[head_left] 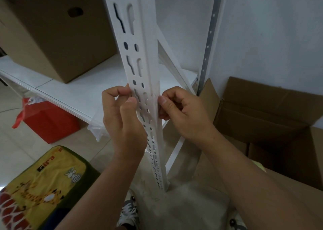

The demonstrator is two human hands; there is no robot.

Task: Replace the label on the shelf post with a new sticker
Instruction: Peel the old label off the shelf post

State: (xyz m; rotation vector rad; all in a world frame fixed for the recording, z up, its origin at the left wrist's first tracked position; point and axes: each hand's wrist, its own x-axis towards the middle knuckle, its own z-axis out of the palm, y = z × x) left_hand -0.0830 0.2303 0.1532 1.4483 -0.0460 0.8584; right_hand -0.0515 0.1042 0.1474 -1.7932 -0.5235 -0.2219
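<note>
Looks like mid-peel: left hand (122,117) and right hand (181,110) fingertips pinching clear label (154,98) on shelf post (139,54). Next, probably lifting an edge.

The only lettering shows on the yellow cartoon-animal cushion (43,182) at lower left: a dark block with orange characters near its top edge, partly folded and too blurred to read for sure. Nothing else carries legible text.
</note>
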